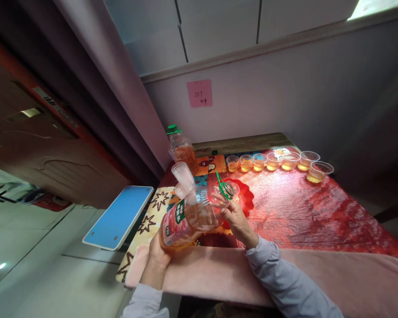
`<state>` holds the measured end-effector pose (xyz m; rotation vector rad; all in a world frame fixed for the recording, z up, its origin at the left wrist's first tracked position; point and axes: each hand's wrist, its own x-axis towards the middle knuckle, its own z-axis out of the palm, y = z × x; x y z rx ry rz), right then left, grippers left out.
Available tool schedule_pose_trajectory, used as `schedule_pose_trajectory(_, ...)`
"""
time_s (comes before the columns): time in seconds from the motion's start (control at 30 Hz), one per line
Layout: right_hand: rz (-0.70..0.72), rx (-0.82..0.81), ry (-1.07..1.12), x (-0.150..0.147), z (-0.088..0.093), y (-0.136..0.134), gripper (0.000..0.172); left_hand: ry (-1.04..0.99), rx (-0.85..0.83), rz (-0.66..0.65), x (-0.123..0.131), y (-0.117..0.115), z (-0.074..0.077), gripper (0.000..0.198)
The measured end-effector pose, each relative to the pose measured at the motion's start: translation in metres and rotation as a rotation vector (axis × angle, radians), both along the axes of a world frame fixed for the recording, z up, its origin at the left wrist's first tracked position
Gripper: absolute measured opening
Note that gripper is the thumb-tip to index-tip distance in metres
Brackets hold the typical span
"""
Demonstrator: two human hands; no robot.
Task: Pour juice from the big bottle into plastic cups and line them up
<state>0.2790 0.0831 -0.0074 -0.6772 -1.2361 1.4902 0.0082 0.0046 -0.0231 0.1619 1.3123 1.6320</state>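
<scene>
A large clear juice bottle (189, 216) with a red and green label is tilted over the near edge of the table, its uncapped mouth pointing up and right. My left hand (159, 249) supports its base from below. Around its neck closes my right hand (235, 219), beside the green carrying loop (223, 187). Amber liquid lies along the bottle's lower side. Partly hidden behind the neck is a red scalloped dish (248, 198). A stack of clear plastic cups (183, 173) leans just beyond the bottle.
Several clear cups of amber drink (273, 162) form a row along the far right. A second juice bottle (183, 150) with a green cap stands at the back left. A loose green cap (214, 152) lies nearby. Pink cloth (301, 269) covers the near edge; a blue-topped stool (121, 216) stands left.
</scene>
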Motion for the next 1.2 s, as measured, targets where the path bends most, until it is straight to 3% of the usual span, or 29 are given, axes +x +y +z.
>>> schedule_pose_trajectory(0.17,0.029,-0.082,0.128,-0.004,0.005,-0.004,0.081,-0.018,-0.009,-0.003,0.003,-0.004,0.025,0.033)
schedule_pose_trajectory(0.33,0.005,-0.141,0.204,-0.008,0.005,-0.004,0.086,-0.122,0.075,-0.112,0.010,-0.019,0.060,0.064)
schedule_pose_trajectory(0.5,0.002,-0.100,0.226,-0.011,0.006,-0.007,0.087,-0.162,0.075,-0.062,0.022,-0.036,0.083,0.065)
schedule_pose_trajectory(0.6,-0.010,-0.114,0.198,-0.012,0.005,-0.010,0.083,-0.165,0.036,0.002,0.025,-0.042,0.089,0.055)
schedule_pose_trajectory(0.8,-0.076,-0.067,0.113,-0.015,0.006,-0.010,0.077,-0.094,0.018,0.098,0.022,-0.047,0.096,0.060)
schedule_pose_trajectory(1.2,0.043,-0.154,0.076,-0.018,0.004,-0.017,0.079,-0.050,-0.064,0.189,0.015,-0.041,0.103,0.037)
